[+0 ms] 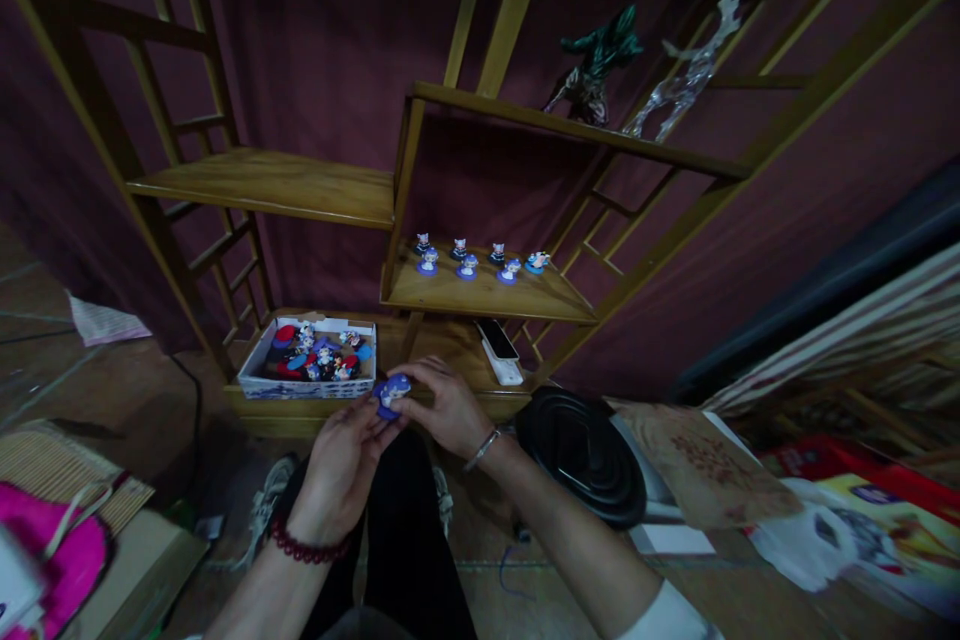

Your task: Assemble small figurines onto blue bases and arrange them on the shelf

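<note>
Between both hands, over my knees, is a small purple-and-white figurine (393, 394) on a round purple base. My left hand (352, 445) grips it from the left, fingers closed at its base. From the right, my right hand (446, 405) pinches its other side between thumb and fingers. Just beyond my left hand, a white cardboard box (259, 387) holds several loose figurines with red, blue and purple bases. Similar figurines (467, 267) stand upright in two rows on the middle shelf (480, 293), purple-based ones mostly in front.
A phone (498, 339) lies on a white case on the bottom shelf. A green figure (600, 60) and a clear figure (690, 70) stand on the upper shelf. Low on the right is a black round object (581, 455); at left, a pink item (52, 545) rests on a cardboard box (142, 560).
</note>
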A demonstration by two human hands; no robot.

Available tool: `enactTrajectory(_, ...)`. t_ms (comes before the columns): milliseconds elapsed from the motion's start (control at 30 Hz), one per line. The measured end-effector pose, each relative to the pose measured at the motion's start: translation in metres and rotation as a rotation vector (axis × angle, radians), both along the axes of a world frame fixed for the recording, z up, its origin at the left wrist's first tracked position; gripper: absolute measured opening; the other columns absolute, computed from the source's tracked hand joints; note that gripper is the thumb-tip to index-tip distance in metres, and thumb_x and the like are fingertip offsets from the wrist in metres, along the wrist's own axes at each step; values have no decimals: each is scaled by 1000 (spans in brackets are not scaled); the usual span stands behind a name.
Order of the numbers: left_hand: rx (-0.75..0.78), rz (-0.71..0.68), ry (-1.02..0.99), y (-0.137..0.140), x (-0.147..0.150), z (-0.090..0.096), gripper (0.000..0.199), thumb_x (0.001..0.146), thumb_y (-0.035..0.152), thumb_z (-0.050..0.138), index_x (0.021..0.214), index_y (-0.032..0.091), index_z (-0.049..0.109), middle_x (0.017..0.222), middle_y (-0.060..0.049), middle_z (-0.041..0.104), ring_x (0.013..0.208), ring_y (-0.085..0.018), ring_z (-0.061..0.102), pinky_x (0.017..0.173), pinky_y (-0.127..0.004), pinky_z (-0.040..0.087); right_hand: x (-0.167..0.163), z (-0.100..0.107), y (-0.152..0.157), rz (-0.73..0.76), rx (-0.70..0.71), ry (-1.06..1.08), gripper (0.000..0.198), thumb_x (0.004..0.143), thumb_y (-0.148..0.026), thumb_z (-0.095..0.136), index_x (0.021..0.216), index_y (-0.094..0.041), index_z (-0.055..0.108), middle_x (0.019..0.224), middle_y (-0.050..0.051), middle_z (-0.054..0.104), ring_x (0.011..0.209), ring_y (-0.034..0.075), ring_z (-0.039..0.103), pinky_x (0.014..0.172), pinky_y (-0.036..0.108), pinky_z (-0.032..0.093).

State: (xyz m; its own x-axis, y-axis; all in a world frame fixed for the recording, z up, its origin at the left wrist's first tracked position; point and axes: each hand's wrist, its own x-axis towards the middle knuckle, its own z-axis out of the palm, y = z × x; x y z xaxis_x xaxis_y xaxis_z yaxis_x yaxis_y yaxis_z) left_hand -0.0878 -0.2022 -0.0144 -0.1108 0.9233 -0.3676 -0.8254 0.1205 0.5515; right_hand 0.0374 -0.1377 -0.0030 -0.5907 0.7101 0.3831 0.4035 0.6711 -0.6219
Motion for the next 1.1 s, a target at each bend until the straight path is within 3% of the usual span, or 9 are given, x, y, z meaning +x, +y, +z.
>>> enactTrajectory(267,-39,-50,-15,-5,-3,2,15,73,5,52,63,10,62,71,-6,66,74,-17,62,81,-42,48,1,6,0,94,66,-108,22,77,-32,58,94,-18,58,86,4,62,84,16,52,77,29,41)
enactTrajectory(467,-69,-112,-6,-11,-3,-4,13,73,5,52,67,8,63,75,-9,66,73,-17,62,82,-42,48,8,3,0,204,73,-145,23,78,-32,56,95,-17,57,87,6,60,84,16,52,76,29,42)
enactTrajectory(833,-85,-76,26,-12,2,0,13,71,5,51,65,10,61,72,-6,66,70,-15,62,80,-40,49,7,-2,-4,151,80,-119,22,78,-30,57,95,-16,56,88,6,60,84,16,51,77,30,42)
enactTrajectory(967,-82,-94,56,-14,0,2,10,70,6,52,64,10,59,71,-7,66,68,-16,62,81,-42,47,6,3,-7,214,71,-129,22,78,-31,56,96,-17,56,90,6,60,86,17,51,78,30,41)
enactTrajectory(1100,-30,-88,42,-12,-2,7,8,70,8,54,65,11,59,78,-8,67,74,-18,63,82,-44,46,7,10,-4,183,62,-100,20,79,-31,55,95,-19,56,89,5,60,86,16,51,79,30,41)
